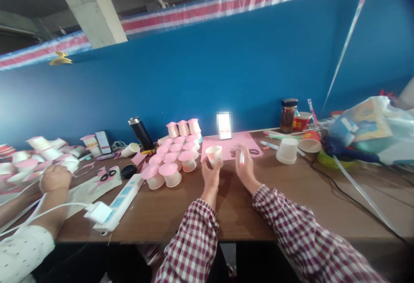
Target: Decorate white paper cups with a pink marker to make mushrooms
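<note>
My left hand (211,176) grips a small paper cup (214,152) with its mouth turned up, just above the table. To its right, my right hand (247,169) is raised, with a slim white stick with a reddish end (242,158) at its fingers; its exact kind is too blurred to tell. Behind both hands lies a pink paper sheet (211,141). Scissors (254,151) rest on it, partly hidden by my right hand. A phone with a bright screen (224,126) stands at the sheet's back. Left of my hands are rows of paper cups topped with pink discs (170,175).
A power strip (121,205) lies at left, near a co-worker's hand (56,178) and small scissors (108,174). A black flask (141,133) stands at the wall. At right are an upturned white cup (287,151), a dark jar (288,117), cables and a plastic bag (371,123).
</note>
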